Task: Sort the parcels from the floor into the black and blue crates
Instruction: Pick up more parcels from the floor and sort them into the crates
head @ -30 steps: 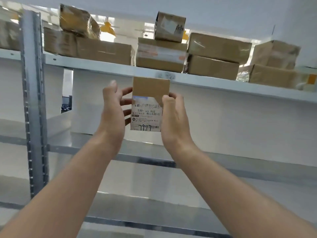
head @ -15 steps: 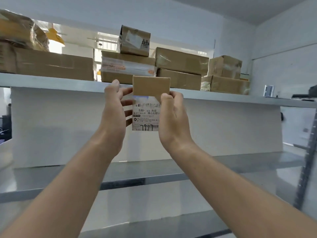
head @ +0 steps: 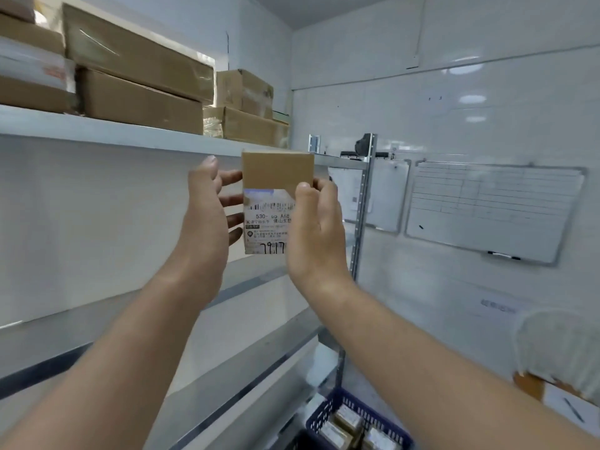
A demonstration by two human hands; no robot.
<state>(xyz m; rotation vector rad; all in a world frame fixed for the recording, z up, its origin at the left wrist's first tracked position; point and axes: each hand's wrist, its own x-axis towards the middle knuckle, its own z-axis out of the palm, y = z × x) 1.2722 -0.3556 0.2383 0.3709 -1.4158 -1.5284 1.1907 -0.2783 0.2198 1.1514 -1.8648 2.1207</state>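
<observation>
I hold a small brown cardboard parcel (head: 276,177) with a white shipping label upright at chest height in front of the shelves. My right hand (head: 316,228) grips its right edge, thumb on the front. My left hand (head: 207,216) is at its left side with fingers spread behind the edge, touching lightly or just off it. Low at the bottom, the blue crate (head: 344,407) shows its perforated rim, with several small parcels inside. No black crate is clearly in view.
A metal rack (head: 362,222) stands ahead and to the left, its top shelf stacked with taped cardboard boxes (head: 139,92). A whiteboard (head: 493,209) and clipboard hang on the white wall at right. A wrapped parcel (head: 561,352) lies at the lower right.
My view has swung to the right, from the shelf front to the rack's end and the wall. The parcel stays raised between my hands; the left hand's fingers have loosened and spread.
</observation>
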